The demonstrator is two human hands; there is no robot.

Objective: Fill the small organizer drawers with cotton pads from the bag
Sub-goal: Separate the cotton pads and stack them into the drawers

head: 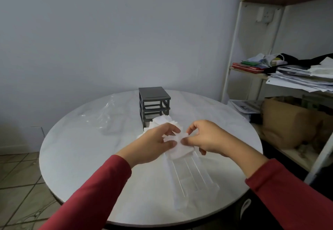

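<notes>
A dark grey organizer frame [154,103] stands at the middle back of the round white table [75,154], its drawer slots empty. Clear plastic drawers [192,174] lie in a row on the table in front of me. A heap of white cotton pads [162,121] sits between the frame and my hands. My left hand [153,147] and my right hand [207,138] both pinch a small stack of cotton pads [180,148] above the far end of the drawers. A crumpled clear bag [106,118] lies left of the frame.
A white shelf unit [232,49] stands to the right with papers, a red folder and dark cloth on it. A brown paper bag [292,121] sits on a lower shelf. Tiled floor shows at the lower left.
</notes>
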